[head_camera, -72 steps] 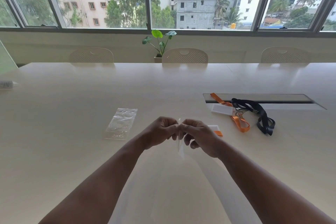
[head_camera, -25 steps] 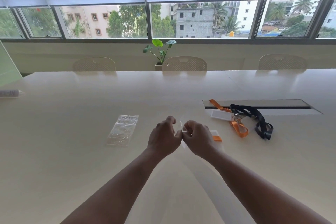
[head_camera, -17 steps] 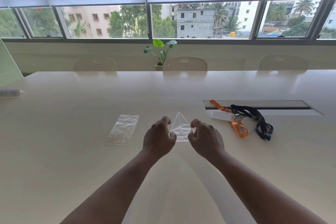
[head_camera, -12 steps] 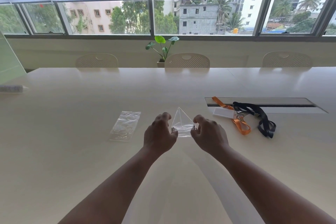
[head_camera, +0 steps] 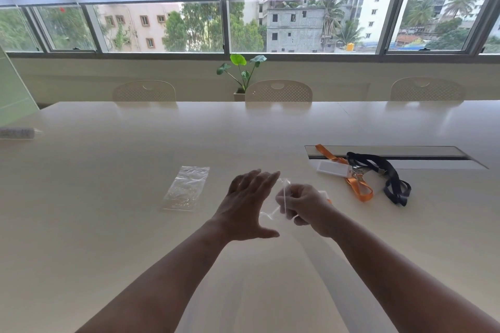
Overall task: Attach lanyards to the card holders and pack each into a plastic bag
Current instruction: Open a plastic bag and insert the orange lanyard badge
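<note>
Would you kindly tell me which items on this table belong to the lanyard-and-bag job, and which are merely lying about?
Part of the job:
- clear plastic bag gripped in the right hand, left hand open beside it
- spare plastic bag lying flat
- card holder clipped to the orange lanyard
- black lanyard

Just lying about:
- potted plant
- three chairs
- grey tube-like item at the far left

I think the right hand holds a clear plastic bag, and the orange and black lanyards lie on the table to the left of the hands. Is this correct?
Not quite. In the head view the orange lanyard and black lanyard lie on the table to the right of the hands, not the left. The rest stands: the right hand holds a clear plastic bag.
</note>
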Demonstrator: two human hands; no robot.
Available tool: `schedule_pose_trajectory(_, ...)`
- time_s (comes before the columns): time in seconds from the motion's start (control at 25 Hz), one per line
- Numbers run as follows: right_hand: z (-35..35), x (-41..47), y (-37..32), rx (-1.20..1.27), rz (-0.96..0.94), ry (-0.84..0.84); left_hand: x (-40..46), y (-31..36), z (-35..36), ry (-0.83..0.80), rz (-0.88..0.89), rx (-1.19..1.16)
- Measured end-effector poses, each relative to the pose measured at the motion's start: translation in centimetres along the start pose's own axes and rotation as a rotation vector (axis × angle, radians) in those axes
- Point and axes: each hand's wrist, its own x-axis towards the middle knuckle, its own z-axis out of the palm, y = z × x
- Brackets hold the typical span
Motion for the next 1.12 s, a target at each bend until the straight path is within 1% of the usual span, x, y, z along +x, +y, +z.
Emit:
schedule_pose_trajectory(0.08, 0.2, -0.1, 0.0, 0.084, 0.025, -0.023, 0.0, 0.1, 0.4, 0.012, -0.037, -0.057)
schedule_pose_trajectory(0.24, 0.3, -0.6, 0.6, 0.184, -0.084, 0.136, 0.0, -0.5, 0.3, 0.026, -0.166, -0.222)
schedule_pose_trajectory(0.28, 0.3, -0.7, 0.8, 0.216, -0.106, 0.12, 0.0, -0.7, 0.2, 0.022, -0.196, -0.257)
schedule_pose_trajectory(0.36, 0.5, -1.1, 1.1, 0.226, -0.106, 0.022, 0.1, -0.9, 0.4, 0.004, -0.243, -0.315)
schedule_pose_trajectory(0.48, 1.0, -1.2, 1.5, 0.007, -0.162, -0.053, 0.4, -0.9, 0.6, -0.033, -0.273, -0.368)
schedule_pose_trajectory(0.52, 1.1, -1.1, 1.7, -0.057, -0.189, -0.054, 0.6, -1.0, 0.7, -0.05, -0.268, -0.363)
schedule_pose_trajectory(0.6, 0.8, -0.9, 1.9, -0.095, -0.205, -0.04, 0.7, -1.3, 0.7, -0.086, -0.225, -0.307)
schedule_pose_trajectory(0.76, -0.6, -0.8, 1.9, -0.044, -0.197, -0.036, 0.8, -2.4, 0.5, -0.152, -0.128, -0.178)
schedule_pose_trajectory(0.92, -1.0, -1.1, 1.6, 0.018, -0.124, -0.096, 0.9, -3.2, 0.6, -0.19, -0.077, -0.104)
schedule_pose_trajectory(1.04, -0.4, -1.1, 1.7, 0.094, -0.046, -0.075, 1.3, -3.2, 1.0, -0.224, -0.023, -0.05)
schedule_pose_trajectory(1.12, 0.0, -1.0, 1.9, 0.16, -0.028, -0.052, 1.6, -3.1, 1.3, -0.238, 0.009, -0.023)
